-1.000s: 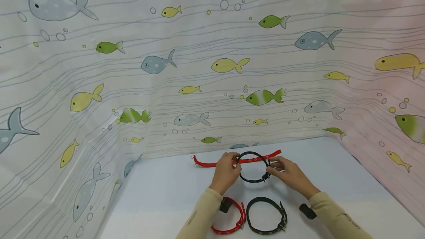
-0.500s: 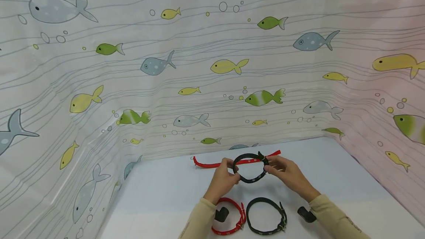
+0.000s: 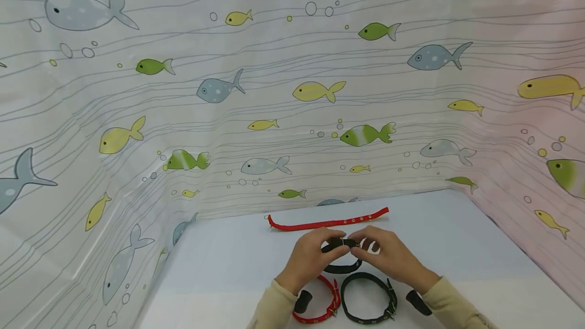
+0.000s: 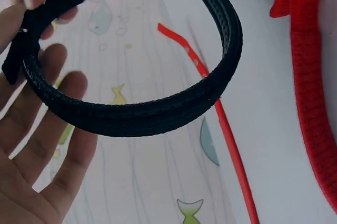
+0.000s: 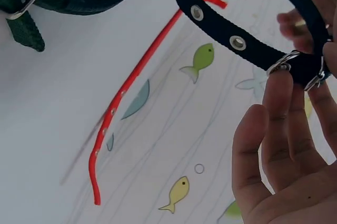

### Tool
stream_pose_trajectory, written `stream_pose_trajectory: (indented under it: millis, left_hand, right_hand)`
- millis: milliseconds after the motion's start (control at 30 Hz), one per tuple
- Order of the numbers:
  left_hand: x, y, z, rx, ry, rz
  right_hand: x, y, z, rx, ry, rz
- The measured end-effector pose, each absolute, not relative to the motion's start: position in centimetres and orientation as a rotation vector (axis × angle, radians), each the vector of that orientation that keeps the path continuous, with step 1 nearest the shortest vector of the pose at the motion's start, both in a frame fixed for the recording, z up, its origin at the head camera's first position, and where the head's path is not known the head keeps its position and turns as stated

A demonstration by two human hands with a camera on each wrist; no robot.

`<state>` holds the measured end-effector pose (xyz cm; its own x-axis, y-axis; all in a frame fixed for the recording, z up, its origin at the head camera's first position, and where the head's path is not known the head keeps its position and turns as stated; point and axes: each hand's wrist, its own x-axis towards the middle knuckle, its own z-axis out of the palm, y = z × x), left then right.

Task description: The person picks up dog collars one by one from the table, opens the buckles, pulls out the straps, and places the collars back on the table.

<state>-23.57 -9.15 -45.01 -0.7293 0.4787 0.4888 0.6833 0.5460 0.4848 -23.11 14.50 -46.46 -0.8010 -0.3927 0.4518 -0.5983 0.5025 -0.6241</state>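
The black collar (image 3: 344, 269) is held up over the white worktop (image 3: 219, 258), the fingers of the left hand (image 3: 312, 254) and right hand (image 3: 387, 253) pinching its strap near the metal fittings (image 5: 282, 61). It looks light and bendable (though firm enough to hold a loop), best gripped beside those fittings. A red strap (image 3: 311, 226) lies beyond; fish-patterned sheeting (image 3: 274, 108) surrounds the worktop's back and sides.

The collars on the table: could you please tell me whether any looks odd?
The far red collar does: it lies open and stretched out, whereas the near red collar and near black collar are closed into loops. No damage shows.
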Motion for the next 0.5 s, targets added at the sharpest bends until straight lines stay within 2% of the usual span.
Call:
stream_pose_trajectory:
  millis: [233, 500]
  left_hand:
    - [-23.4, -9.4, -46.0, -1.070, -2.364, -0.979]
    - [-23.5, -9.9, -46.4, -1.050, -2.261, -1.026]
  right_hand:
    - [-22.6, 14.0, -46.4, 0.863, -2.438, 1.147]
    - [-22.3, 13.5, -46.6, 0.849, -2.360, 1.285]
